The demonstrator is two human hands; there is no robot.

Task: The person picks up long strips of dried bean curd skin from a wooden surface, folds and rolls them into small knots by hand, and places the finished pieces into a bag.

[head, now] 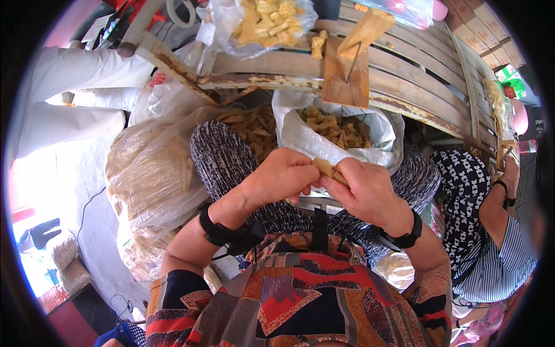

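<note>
My left hand (282, 175) and my right hand (368, 188) meet above my lap, both gripping one yellowish-brown strip of soft material (329, 171). Its middle shows between my fingers; the ends are hidden. Just beyond my hands, an open white woven sack (288, 126) holds many crumpled pieces of similar colour (338, 128). Long strips (256, 130) lie in a clear plastic bag beside it. On the slatted wooden bench, a single knotted piece (318, 44) lies left of a wooden block stand with a metal rod (344, 78). A plastic bag (225, 21) on the bench holds more knotted pieces.
A rusty metal frame (260, 81) edges the bench. Large filled plastic bags (151, 173) stand at my left. A co-worker in a striped top (494, 277) sits close on my right, and another person's pale trouser legs (86, 69) are at upper left. Cartons (472, 21) are stacked at upper right.
</note>
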